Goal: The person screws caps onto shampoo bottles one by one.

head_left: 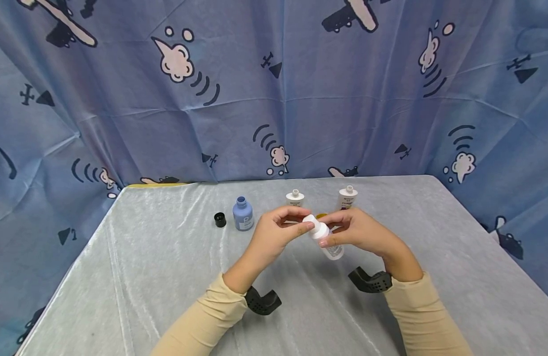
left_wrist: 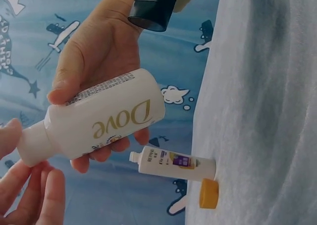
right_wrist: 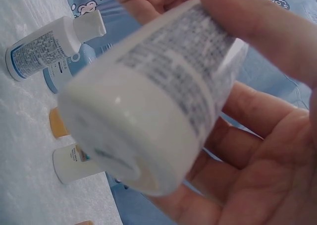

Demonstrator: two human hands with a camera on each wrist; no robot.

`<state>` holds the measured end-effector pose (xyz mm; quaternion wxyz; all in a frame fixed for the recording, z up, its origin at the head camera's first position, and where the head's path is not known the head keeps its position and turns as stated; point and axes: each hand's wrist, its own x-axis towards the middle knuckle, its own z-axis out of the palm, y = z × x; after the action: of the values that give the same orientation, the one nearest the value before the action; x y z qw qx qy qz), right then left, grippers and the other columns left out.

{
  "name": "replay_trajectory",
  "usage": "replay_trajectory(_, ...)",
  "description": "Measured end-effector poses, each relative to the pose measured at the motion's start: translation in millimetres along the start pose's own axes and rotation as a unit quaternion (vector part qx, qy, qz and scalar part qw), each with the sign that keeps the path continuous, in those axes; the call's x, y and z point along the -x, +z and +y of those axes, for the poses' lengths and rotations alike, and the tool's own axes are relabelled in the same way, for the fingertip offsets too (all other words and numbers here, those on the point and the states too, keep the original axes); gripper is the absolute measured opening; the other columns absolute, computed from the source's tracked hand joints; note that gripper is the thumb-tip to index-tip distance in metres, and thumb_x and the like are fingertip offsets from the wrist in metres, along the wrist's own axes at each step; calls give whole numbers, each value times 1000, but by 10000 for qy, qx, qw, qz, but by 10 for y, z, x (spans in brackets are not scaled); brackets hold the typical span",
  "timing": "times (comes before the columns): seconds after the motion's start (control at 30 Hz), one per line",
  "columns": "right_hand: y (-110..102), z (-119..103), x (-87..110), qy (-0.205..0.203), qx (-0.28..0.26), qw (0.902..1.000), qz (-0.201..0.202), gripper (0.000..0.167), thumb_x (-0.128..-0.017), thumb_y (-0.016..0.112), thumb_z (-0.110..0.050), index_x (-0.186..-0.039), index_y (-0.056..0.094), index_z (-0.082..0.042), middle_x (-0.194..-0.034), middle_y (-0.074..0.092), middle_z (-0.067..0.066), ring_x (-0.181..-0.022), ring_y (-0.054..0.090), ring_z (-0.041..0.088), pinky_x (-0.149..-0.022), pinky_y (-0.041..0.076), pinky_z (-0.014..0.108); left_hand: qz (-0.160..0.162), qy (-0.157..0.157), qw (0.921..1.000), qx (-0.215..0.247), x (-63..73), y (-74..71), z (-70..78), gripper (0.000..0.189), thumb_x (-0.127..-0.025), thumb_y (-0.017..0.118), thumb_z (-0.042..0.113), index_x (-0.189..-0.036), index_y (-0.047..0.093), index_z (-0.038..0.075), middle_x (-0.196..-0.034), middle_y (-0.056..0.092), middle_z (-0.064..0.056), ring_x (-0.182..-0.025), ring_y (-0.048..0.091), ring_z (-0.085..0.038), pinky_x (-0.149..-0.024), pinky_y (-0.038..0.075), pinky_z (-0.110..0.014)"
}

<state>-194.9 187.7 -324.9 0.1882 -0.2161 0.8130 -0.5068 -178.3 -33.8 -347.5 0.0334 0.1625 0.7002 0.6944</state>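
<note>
A white bottle with gold Dove lettering is tilted in mid-air above the table. My right hand grips its body, the thumb on one side and the fingers on the other. With thumb and fingertips my left hand pinches the white cap, which sits on the bottle's neck. The bottle's base and a block of small print face the right wrist view. Just behind the hands stand two white uncapped bottles, one left and one right. A yellow cap lies near one of them.
Left of the hands stand an open blue bottle and a black cap. Another white capped bottle shows in the right wrist view. A pale cloth covers the table; a blue patterned curtain hangs behind.
</note>
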Motion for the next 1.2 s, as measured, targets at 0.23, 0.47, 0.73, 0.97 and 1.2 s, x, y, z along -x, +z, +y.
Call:
replay_trajectory(0.23, 4, -2, -5, 42, 16, 10000, 1, 51, -82, 81, -16, -122, 64, 10, -107, 70, 13, -87, 68, 11, -78, 58, 32, -2, 49, 9999, -107, -4, 4, -20, 28, -88, 76, 13, -113, 72, 2, -109, 73, -16, -90, 70, -9, -82, 57, -23)
replay_trajectory(0.47, 1, 0, -4, 107, 55, 9999, 66, 51, -82, 81, -16, -122, 64, 10, -109, 70, 14, -88, 68, 11, -79, 58, 32, 1, 139, 9998, -172, -4, 21, -22, 29, -88, 75, 11, -115, 72, 0, -112, 72, -17, -91, 69, -7, -81, 57, -22)
replay_trajectory(0.73, 2, -6, 6, 116, 31, 9999, 12, 52, -83, 81, -18, -122, 63, 11, -107, 71, 14, -89, 68, 11, -78, 58, 32, -154, 419, 9987, -236, -15, 28, -29, 28, -90, 72, 6, -117, 70, -3, -118, 70, -18, -99, 70, -17, -86, 57, -21)
replay_trajectory(0.97, -6, -6, 12, 90, -24, 9999, -68, 52, -84, 80, -18, -123, 62, 11, -108, 72, 11, -90, 68, 10, -80, 58, 31, -480, 703, 9961, -217, -2, 14, -23, 28, -93, 67, 5, -120, 68, -5, -124, 66, -22, -110, 66, -27, -91, 55, -21)
replay_trajectory(1.2, 1, -4, 1, 81, -44, 9999, -62, 52, -85, 79, -18, -124, 62, 11, -109, 71, 12, -90, 68, 10, -80, 58, 31, -287, 298, 9991, 64, 9, 0, -5, 30, -90, 72, 8, -120, 70, 1, -121, 69, -18, -102, 71, -19, -89, 57, -26)
